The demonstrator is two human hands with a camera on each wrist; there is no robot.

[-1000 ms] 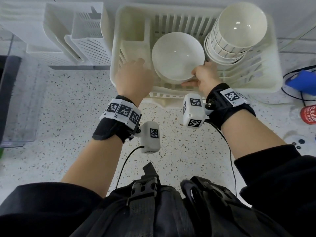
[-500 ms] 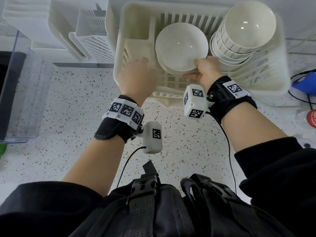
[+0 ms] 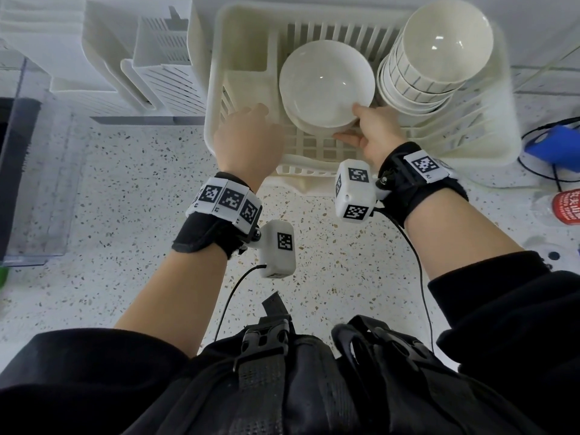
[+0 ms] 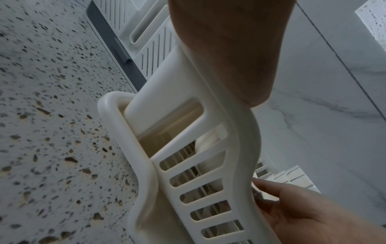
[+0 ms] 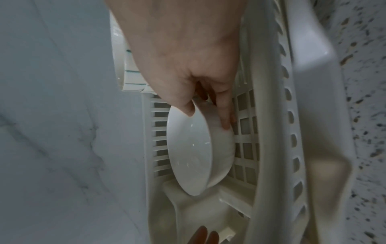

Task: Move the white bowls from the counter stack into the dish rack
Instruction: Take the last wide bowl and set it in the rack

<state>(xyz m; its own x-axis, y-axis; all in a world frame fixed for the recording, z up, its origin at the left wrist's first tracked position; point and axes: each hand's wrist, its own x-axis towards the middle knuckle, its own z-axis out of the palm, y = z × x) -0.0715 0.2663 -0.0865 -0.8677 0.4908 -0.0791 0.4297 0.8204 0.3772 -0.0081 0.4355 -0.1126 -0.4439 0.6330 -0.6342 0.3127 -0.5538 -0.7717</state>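
My right hand (image 3: 375,133): thumb on the rim, fingers under, pinching a white bowl (image 3: 326,86); glossy, plain, tilted on the dish rack (image 3: 216,98) grid. My left hand (image 3: 248,138): over the rack's left compartment, grip I cannot tell. Stacked bowls (image 3: 436,54) just right; speckled surface (image 3: 131,189) bare in front

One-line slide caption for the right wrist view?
Right hand pinches a white bowl by its rim, standing it on edge inside the dish rack.

speckled counter (image 3: 131,189) carries dish rack (image 3: 489,146), perhaps a clear bin (image 3: 28,196).
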